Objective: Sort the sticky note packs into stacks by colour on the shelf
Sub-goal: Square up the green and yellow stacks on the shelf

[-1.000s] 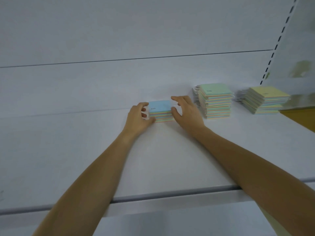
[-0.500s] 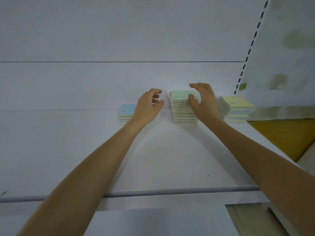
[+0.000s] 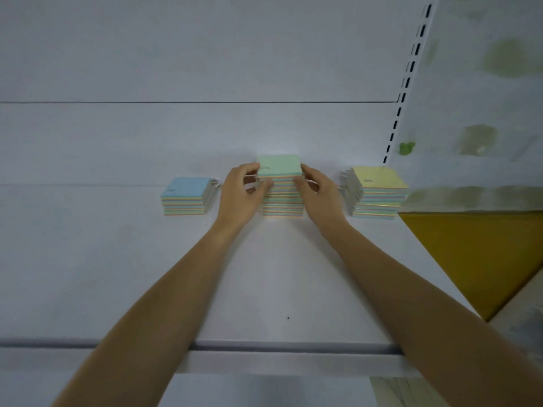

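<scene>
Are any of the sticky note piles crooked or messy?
Yes. The yellow-topped stack is ragged on its left side, pack edges sticking out. The blue-topped stack has bits poking out at its back right. The green-topped stack, gripped by the left hand and right hand, looks straight.

I take this for a shop. Through the head camera I see white metal display shelving of the retail kind: a flat shelf (image 3: 264, 289) with a grey rail (image 3: 264, 346) along its front lip, a plain back panel (image 3: 205, 54) crossed by horizontal seams, and at the right a slotted upright (image 3: 408, 74) with its column of dark slots. Stationery stands on it like stock: a blue-topped stack (image 3: 183, 198), a green-topped stack (image 3: 280, 183) and a yellow-topped stack (image 3: 377, 192) of sticky note packs, side by side in a row. The ochre surface (image 3: 476, 254) past the shelf end is too blurred for me to name.
</scene>
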